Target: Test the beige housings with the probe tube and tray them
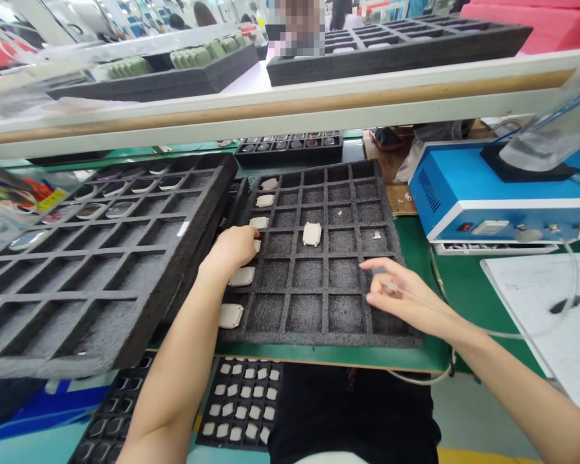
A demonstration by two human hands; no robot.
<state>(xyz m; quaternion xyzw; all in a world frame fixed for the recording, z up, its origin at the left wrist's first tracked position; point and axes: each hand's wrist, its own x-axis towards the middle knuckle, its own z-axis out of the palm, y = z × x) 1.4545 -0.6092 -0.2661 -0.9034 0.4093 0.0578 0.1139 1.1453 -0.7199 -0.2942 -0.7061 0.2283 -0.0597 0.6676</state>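
Note:
A black foam tray (312, 338) with square compartments lies in front of me on the green bench. Pale, rounded-square pieces stand along its left column, among them one near the front (231, 316). My left hand (234, 248) reaches to that column, its fingers closed on a pale piece (257, 245) that they partly cover. Another pale piece (312, 234) sits alone near the tray's middle. Over the right side hovers my right hand (391, 290), index finger and thumb apart, other fingers curled around a thin clear tube (505, 334). The tube's end is unclear.
A larger foam tray (91, 299) holding dark-faced pieces rises at left. On the right are a blue machine (507, 193) and paper sheets (536, 290). A shelf rail (290, 106) crosses above. Below the bench edge sits another tray of pale pieces (241, 403).

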